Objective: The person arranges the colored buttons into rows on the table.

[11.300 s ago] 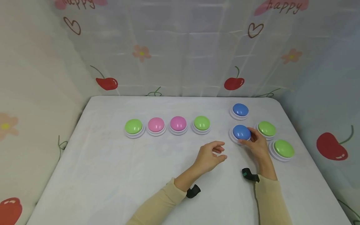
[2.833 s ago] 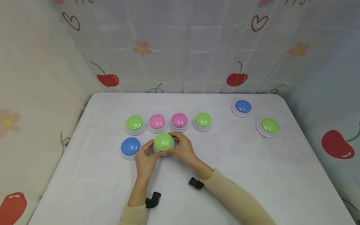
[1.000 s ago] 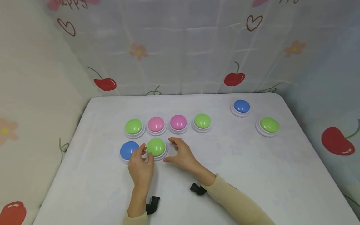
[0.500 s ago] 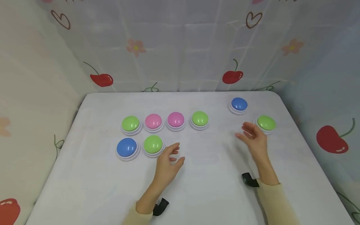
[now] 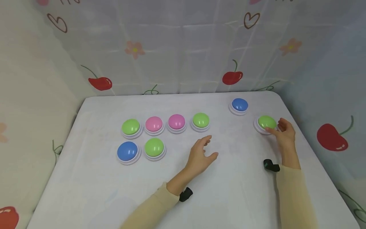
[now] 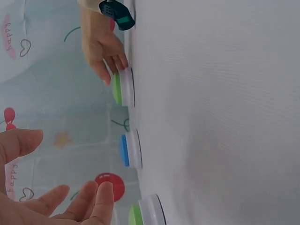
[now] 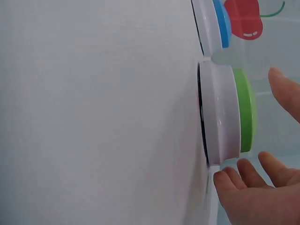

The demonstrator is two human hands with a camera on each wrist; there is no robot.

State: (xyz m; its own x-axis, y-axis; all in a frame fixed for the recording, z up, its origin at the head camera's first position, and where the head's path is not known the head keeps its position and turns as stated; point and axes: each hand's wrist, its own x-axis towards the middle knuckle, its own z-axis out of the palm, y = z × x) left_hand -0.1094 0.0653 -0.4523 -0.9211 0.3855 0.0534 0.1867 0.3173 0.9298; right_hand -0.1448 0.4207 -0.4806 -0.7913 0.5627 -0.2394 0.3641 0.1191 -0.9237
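Observation:
My right hand is at the right side of a push button with a green dome and white base. Its thumb lies before the dome, its fingers beyond. In the right wrist view the fingers sit close by the base of the green button, and the thumb stands apart from it; contact is unclear. My left hand hovers over the middle of the table with fingers and thumb spread, holding nothing. Behind the green button stands a blue button.
At left, a back row holds a green button, two pink buttons and another green button. In front of it stand a blue button and a green button. The white table meets patterned curtains.
A blue and a green button went from the right to the front row at left. Lately both hands left that green button; the right reached the far-right green one, the left moved to mid-table.

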